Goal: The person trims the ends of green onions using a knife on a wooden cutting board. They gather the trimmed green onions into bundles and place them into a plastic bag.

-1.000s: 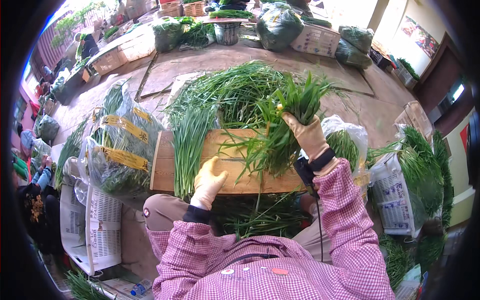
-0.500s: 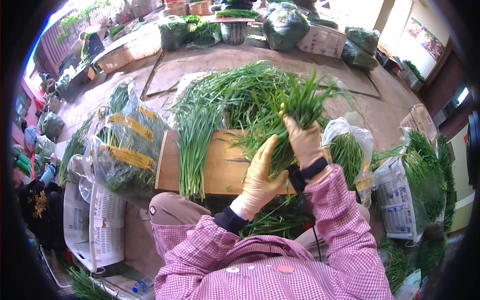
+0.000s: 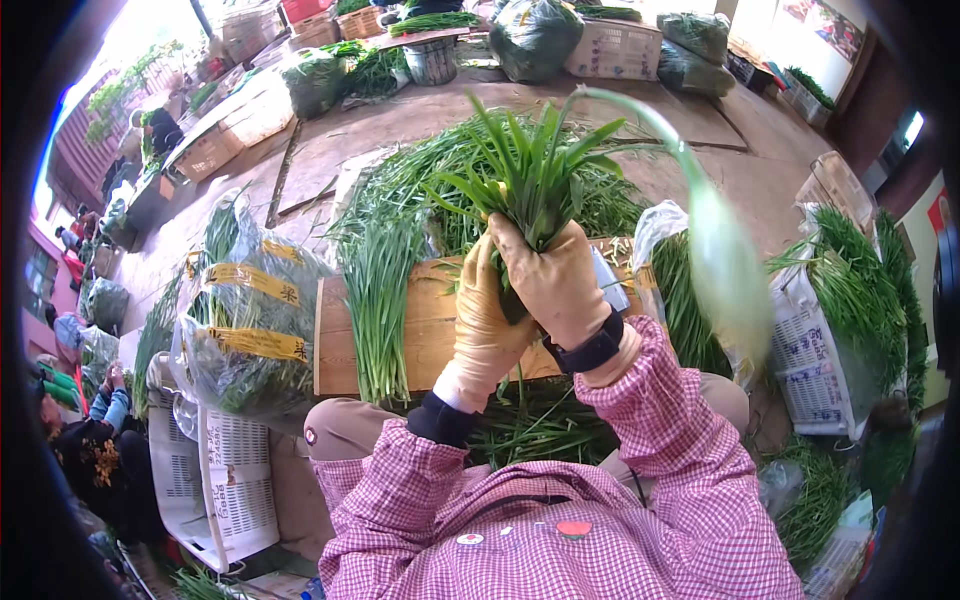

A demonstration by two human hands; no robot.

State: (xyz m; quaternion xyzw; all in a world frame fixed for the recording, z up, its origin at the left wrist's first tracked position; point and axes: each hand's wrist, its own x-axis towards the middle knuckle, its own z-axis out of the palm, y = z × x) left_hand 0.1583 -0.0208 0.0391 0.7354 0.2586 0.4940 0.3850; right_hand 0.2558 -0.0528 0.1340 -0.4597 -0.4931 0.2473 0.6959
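Note:
Both my hands wear yellowish rubber gloves and close together round a bunch of chives (image 3: pixel 540 185), held upright above a wooden board (image 3: pixel 430 340) with the leaf tips fanning up. My left hand (image 3: pixel 488 325) wraps its lower left side. Gripping it from the right is my right hand (image 3: pixel 550 275); the bunch's lower end is largely hidden by the gloves. A neat bundle of chives (image 3: pixel 378 320) lies on the board's left part. Beyond the board spreads a large heap of loose chives (image 3: pixel 420 185).
A plastic bag of greens (image 3: pixel 250 300) with yellow tape stands left, above a white crate (image 3: pixel 215 480). At right are a bag of chives (image 3: pixel 690 295) and a filled white crate (image 3: pixel 815 350). A blurred pale-green streak (image 3: pixel 735 270) hangs close. Another person (image 3: pixel 85 440) sits far left.
My left hand, formerly with fingers extended beside the bunch, now closes round it. The right hand has moved left and the bunch stands more upright. The blurred pale-green streak has appeared.

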